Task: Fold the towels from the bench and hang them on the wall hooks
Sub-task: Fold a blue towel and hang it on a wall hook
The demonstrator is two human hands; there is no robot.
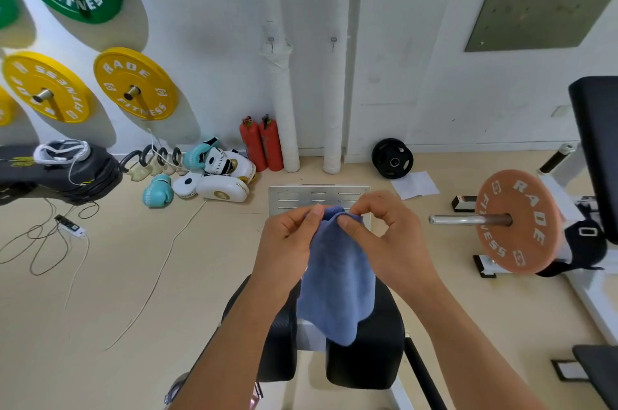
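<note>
Blue towel: held in the air at chest level, above the black padded tabletop of a white-framed bench. It hangs in a single soft fold, upper edge bunched, lower edge rounded and loose, nap plush, colour an even blue. It does not touch the pad.

Left hand: grip closed on the towel's upper left corner, thumb pressed over the cloth, fingers curled behind it. Right hand: grip closed in a pinch on the upper right corner, thumb and forefinger meeting on the cloth, other fingers arched above. Both forearms reach in from the lower edge, hands close together.

Surroundings: beige floor; white wall ahead carrying two small hooks, both bare. Yellow weight plates are mounted on the wall to the left. Two red fire extinguishers stand at the wall's foot, boxing gloves beside them. An orange plate sits on a bar to the right.
</note>
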